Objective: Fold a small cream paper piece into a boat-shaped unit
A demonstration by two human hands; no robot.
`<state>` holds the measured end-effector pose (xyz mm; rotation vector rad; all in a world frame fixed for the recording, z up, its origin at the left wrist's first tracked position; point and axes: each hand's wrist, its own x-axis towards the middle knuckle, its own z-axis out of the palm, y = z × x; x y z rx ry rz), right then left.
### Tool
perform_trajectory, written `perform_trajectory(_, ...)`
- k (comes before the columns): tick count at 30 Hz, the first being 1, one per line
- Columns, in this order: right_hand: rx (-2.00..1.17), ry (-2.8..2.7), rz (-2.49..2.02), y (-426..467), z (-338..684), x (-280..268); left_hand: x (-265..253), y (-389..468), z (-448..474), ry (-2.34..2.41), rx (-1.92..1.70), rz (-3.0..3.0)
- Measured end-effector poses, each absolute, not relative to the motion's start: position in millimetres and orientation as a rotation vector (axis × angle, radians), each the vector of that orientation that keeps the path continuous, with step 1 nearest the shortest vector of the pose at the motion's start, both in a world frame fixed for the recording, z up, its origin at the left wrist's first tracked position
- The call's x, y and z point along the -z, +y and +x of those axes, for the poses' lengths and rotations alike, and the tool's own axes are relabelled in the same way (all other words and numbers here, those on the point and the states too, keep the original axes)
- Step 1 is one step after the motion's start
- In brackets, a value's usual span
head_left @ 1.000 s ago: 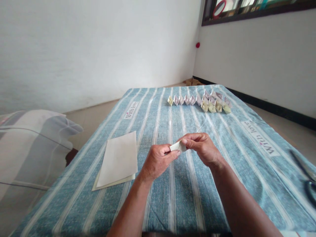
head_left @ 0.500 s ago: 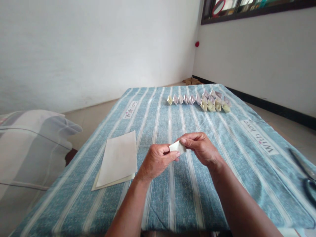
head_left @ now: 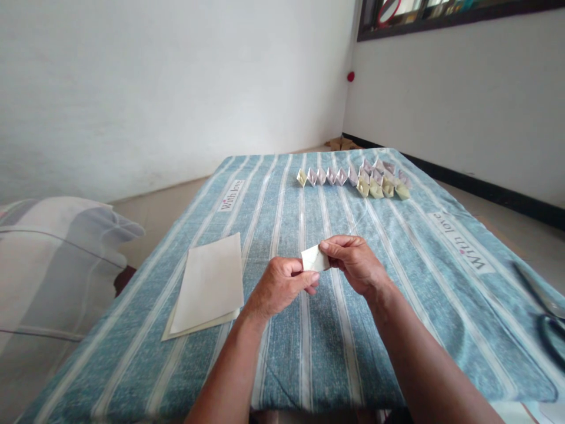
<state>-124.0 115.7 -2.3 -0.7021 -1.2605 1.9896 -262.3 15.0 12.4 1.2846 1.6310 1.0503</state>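
Observation:
A small pale piece of folded paper (head_left: 314, 259) is held up between both hands, above the middle of the table. My left hand (head_left: 285, 287) pinches its lower left part between thumb and fingers. At the upper right corner, my right hand (head_left: 352, 259) grips it with thumb and forefinger. Crease lines show on the face turned toward me. To the left of my left hand lie stacked sheets of paper (head_left: 209, 282), a whitish one over a yellowish one.
Several folded paper shapes (head_left: 339, 176), pale purple and yellow, stand in rows at the far side. Scissors (head_left: 545, 312) lie at the right edge of the striped tablecloth (head_left: 282, 377). A cloth-covered object (head_left: 57, 277) stands at the left.
The paper between my hands has changed shape: its upper edge now stands up more squarely and more of its creased face shows. Both hands stay in nearly the same place.

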Motion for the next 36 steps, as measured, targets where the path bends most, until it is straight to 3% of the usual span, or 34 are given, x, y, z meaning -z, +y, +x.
perform_trajectory(10, -1.553, -1.354, -0.658, 108, -132, 5, -10, 19, -253, 1.59, -1.265, 0.933)
perform_trajectory(16, -1.598, -1.312, -0.675, 106, -134, 3, -5, 23, -247, 1.562, -1.384, 0.96)
perform_trajectory(26, -1.984, -0.953, -0.663, 104, -137, 3, -13, 19, -254, 1.508, -1.317, 1.112)
perform_trajectory(36, -1.832, -1.038, -0.656, 106, -140, 7, -4, 23, -247, 1.502, -1.436, 0.944)
